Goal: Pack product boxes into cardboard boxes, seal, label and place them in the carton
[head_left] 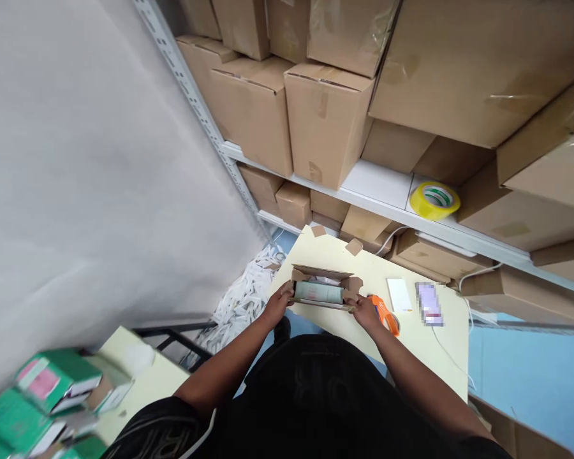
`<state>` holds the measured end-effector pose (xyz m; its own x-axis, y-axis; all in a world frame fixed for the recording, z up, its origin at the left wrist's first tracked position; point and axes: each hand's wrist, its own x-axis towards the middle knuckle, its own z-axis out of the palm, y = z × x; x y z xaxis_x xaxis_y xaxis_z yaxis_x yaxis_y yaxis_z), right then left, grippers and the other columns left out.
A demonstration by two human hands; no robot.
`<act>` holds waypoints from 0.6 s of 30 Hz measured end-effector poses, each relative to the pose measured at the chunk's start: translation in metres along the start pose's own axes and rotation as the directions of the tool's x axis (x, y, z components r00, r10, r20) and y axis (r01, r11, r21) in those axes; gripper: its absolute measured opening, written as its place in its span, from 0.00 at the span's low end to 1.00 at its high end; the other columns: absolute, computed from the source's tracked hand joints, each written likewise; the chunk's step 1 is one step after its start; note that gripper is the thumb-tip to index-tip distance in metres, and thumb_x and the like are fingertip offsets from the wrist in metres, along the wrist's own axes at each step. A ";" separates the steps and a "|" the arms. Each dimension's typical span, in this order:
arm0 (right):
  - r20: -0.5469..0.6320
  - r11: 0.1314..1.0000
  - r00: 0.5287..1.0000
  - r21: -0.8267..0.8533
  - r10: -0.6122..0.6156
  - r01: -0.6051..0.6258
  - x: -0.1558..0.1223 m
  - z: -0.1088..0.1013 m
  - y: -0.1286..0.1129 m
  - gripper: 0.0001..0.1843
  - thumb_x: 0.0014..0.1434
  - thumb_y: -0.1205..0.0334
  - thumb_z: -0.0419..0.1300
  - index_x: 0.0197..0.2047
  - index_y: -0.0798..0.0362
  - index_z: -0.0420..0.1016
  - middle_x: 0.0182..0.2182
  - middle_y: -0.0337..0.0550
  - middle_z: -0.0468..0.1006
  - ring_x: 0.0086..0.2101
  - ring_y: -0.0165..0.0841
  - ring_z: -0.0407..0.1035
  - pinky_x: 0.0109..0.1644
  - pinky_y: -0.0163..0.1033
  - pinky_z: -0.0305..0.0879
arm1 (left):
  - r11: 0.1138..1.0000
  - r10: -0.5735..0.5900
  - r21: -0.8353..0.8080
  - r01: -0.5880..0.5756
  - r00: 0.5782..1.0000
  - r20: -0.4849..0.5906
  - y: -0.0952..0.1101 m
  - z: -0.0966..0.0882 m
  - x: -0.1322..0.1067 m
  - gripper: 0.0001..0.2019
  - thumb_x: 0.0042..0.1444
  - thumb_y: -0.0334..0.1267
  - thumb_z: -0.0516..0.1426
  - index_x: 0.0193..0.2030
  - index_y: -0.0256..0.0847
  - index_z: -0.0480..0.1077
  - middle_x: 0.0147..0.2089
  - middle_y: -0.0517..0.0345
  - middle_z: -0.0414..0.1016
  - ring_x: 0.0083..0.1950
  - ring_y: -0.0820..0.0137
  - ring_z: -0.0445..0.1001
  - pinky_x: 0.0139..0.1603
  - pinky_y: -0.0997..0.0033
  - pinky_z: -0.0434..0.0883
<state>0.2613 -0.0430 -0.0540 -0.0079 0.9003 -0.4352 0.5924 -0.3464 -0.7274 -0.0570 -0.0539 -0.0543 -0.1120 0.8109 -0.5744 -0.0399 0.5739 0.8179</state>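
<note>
A small open cardboard box (323, 305) is at the near edge of the pale yellow table (425, 357), its flaps standing up. Inside it lies a pale green packet or box (319, 292) with faint print. My left hand (278, 305) grips the box's left end, fingers closed on the cardboard. At the right front corner, my right hand (365, 311) holds the box, with some fingers hidden. Just right of that hand lies an orange tape dispenser (386, 317).
A white card or pad (398, 294) and a blurred-out phone-like object (429, 304) with a cable lie on the table. Behind stands a shelf (377, 185) of cartons, with a yellow tape roll (434, 200). White strips (243, 293) heap at left; green boxes (60, 380) are lower left.
</note>
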 end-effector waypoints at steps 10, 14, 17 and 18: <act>0.365 0.965 0.894 0.073 -0.262 0.253 0.002 -0.008 -0.052 0.17 0.58 0.49 0.55 0.30 0.53 0.76 0.26 0.42 0.79 0.27 0.37 0.76 0.33 0.39 0.70 | 0.961 0.264 0.003 -0.276 0.918 -0.295 -0.015 -0.016 -0.142 0.37 0.66 0.66 0.46 0.67 0.38 0.69 0.64 0.43 0.74 0.61 0.55 0.74 0.53 0.55 0.78; 0.477 0.940 0.822 0.030 -0.312 0.340 -0.022 0.028 -0.095 0.17 0.57 0.48 0.57 0.31 0.53 0.77 0.26 0.42 0.80 0.27 0.37 0.76 0.32 0.39 0.70 | 0.952 0.261 -0.034 -0.305 0.864 -0.431 -0.039 -0.049 -0.205 0.37 0.65 0.66 0.45 0.65 0.38 0.70 0.63 0.43 0.75 0.60 0.55 0.74 0.55 0.55 0.77; 0.523 0.880 0.755 -0.018 -0.396 0.474 -0.051 0.064 -0.123 0.17 0.57 0.49 0.55 0.27 0.52 0.74 0.23 0.39 0.77 0.27 0.37 0.75 0.31 0.38 0.67 | 0.932 0.263 -0.078 -0.355 0.807 -0.529 -0.068 -0.073 -0.249 0.37 0.66 0.65 0.45 0.67 0.38 0.68 0.64 0.43 0.74 0.61 0.54 0.74 0.55 0.54 0.77; 0.537 0.858 0.731 -0.023 -0.422 0.512 -0.062 0.078 -0.131 0.17 0.58 0.49 0.54 0.26 0.52 0.73 0.22 0.39 0.76 0.27 0.37 0.75 0.31 0.37 0.67 | 0.924 0.263 -0.090 -0.372 0.787 -0.558 -0.079 -0.081 -0.263 0.37 0.67 0.65 0.45 0.68 0.38 0.67 0.64 0.43 0.74 0.61 0.54 0.74 0.56 0.54 0.77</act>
<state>0.1212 -0.0743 0.0268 -0.6880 0.6626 -0.2961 0.5232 0.1701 -0.8351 -0.1046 -0.3219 0.0345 -0.6526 0.7252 -0.2194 -0.0845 0.2181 0.9723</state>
